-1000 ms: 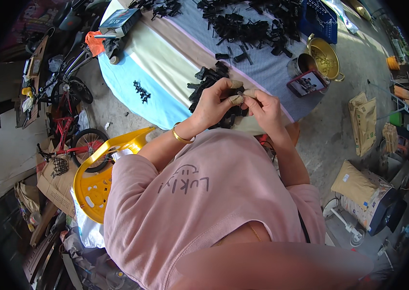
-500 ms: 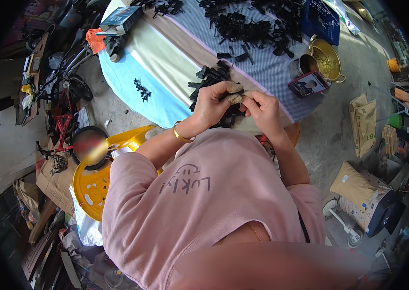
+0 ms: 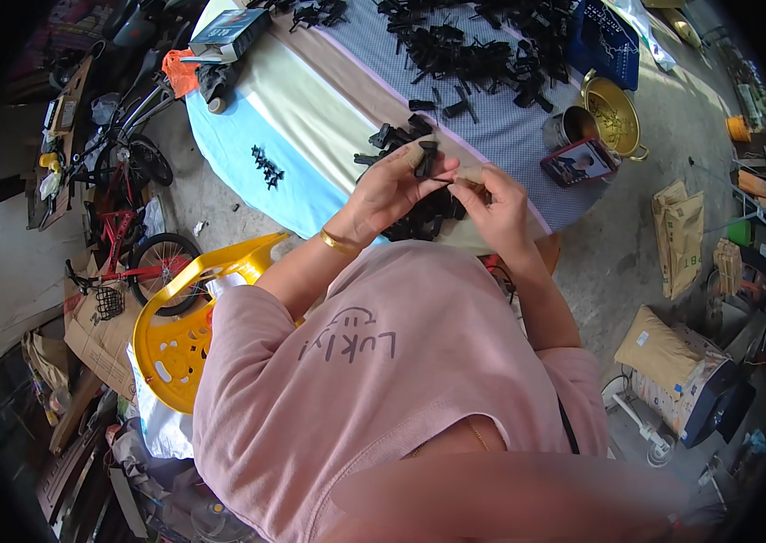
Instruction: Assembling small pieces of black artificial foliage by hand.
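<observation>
Left hand (image 3: 389, 192) newly turned, pinching a black piece (image 3: 427, 159), long axis pointing away from the body, right hand (image 3: 499, 204) grip unclear.

At left, a red bicycle (image 3: 118, 228) is near a yellow plastic chair (image 3: 180, 351); far left, a blue box (image 3: 231, 31); at right, a phone (image 3: 579, 164) and brown paper sacks (image 3: 683, 237).

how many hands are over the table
2: the left hand, holding a black part, and the right hand just to its right, fingers bent; whether it grips anything is unclear. No other hand shows.
</observation>
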### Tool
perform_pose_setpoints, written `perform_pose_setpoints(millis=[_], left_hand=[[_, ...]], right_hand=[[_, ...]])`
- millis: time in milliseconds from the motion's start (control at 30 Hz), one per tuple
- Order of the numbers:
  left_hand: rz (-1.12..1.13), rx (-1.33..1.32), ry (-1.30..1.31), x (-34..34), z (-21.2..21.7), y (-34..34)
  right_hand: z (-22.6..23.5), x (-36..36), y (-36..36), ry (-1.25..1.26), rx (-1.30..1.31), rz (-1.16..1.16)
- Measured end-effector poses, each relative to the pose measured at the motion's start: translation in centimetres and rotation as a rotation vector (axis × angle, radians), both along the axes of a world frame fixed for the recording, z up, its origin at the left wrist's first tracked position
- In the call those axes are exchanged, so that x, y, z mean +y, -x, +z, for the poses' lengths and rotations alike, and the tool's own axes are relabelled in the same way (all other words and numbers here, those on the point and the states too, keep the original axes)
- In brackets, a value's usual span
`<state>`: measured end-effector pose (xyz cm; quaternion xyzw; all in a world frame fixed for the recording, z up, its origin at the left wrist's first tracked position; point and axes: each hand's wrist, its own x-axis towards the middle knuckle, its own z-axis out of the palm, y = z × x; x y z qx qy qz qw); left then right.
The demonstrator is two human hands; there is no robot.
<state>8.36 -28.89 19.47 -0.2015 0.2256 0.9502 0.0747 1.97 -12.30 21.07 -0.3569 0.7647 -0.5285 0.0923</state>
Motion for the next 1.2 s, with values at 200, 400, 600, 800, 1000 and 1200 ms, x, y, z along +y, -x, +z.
perform_pose_setpoints(millis=[200,400,600,800,1000,1200], left_hand=[[-0.161,0.12,0.457,0.6,0.5,-0.9],[-0.271,0.375,0.741,0.5,0.7,-1.2],[-0.124,0.269,0.607,0.2,-0.5,-1.2],[-0.12,0.266,0.698,0.0,0.4,-1.2],[-0.037,0.299,0.719,0.3,0.1,-1.2],[-0.04,0.377,0.866,-0.1,-0.8,-1.6]], right_hand=[[0.2,-0.4,0.4,0.087,-0.128,0.033],[-0.7,-1.1,0.3,0.073,-0.363,0.014],[-0.8,-0.4,0.5,-0.009,-0.583,0.063],[0.0,-0.4,0.0,-0.084,-0.492,0.14],[0.5,-0.6,-0.1,-0.109,-0.45,0.123],[-0.2,-0.9,0.2,-0.178,-0.525,0.167]])
